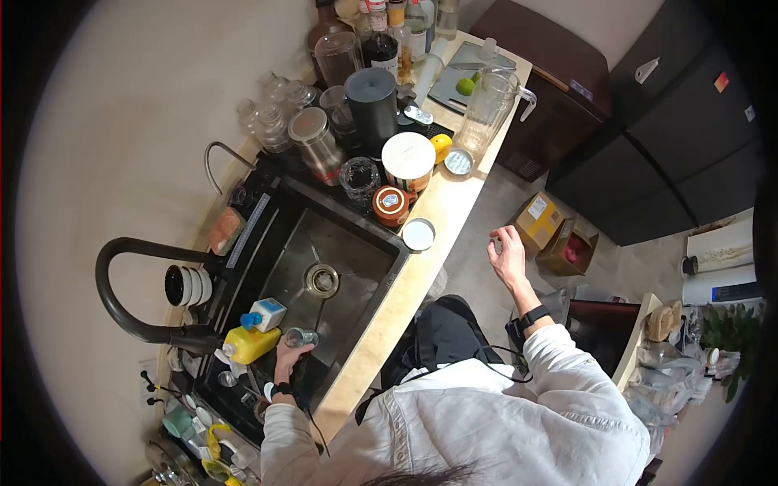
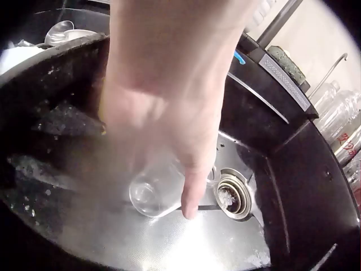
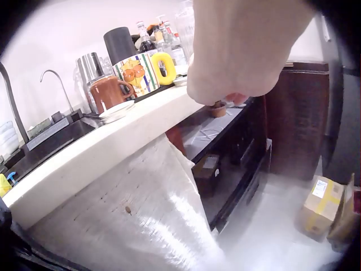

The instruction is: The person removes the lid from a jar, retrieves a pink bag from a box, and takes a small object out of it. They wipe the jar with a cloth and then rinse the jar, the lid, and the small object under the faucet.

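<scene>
In the head view the left hand holds a small clear glass over the sink, beside a yellow bottle. The left wrist view has the left hand curled round the glass, its thumb along one side, with the metal drain to the right. The right hand is away from the counter, over the floor, fingers loosely bent and holding nothing. Up close, the right hand hides part of the counter's far end in the right wrist view.
A black faucet arches over the sink's left side. Along the counter stand a white lid, a brown mug, a large patterned mug, a glass pitcher and bottles. Cardboard boxes sit on the floor.
</scene>
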`<control>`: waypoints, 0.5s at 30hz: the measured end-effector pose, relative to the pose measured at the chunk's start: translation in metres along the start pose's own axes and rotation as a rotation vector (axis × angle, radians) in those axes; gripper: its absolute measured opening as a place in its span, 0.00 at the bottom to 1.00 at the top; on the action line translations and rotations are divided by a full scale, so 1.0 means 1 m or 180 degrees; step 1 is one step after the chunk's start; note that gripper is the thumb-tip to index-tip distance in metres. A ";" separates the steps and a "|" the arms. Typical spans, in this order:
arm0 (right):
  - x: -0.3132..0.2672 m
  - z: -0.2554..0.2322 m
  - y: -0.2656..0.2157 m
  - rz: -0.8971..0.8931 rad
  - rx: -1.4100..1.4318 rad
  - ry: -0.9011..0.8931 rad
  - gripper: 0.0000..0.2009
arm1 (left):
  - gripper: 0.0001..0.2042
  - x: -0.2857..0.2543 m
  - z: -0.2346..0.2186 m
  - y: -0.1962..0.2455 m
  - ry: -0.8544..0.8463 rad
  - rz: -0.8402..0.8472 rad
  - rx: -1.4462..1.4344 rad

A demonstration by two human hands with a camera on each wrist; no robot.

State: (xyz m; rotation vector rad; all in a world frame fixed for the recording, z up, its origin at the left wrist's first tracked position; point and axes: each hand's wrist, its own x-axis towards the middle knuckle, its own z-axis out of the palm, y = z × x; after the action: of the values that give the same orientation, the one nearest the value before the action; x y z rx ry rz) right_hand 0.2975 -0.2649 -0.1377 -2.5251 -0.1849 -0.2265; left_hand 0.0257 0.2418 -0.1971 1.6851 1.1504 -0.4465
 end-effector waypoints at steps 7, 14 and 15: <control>-0.014 -0.003 0.017 0.0347 0.0177 -0.0196 0.10 | 0.39 0.032 -0.007 -0.036 0.0422 0.0474 0.0878; -0.079 -0.027 0.063 0.0865 -0.0291 -0.0667 0.11 | 0.35 0.013 -0.018 -0.001 0.0686 0.0912 0.1917; -0.093 -0.030 0.074 0.1044 -0.0374 -0.0912 0.11 | 0.35 -0.009 -0.023 0.023 0.0626 0.0908 0.1965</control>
State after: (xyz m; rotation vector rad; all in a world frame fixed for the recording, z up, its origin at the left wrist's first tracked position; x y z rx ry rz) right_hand 0.2168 -0.3503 -0.1728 -2.6477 0.1361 0.2626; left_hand 0.0359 0.2567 -0.1687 2.4364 0.9353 -0.4925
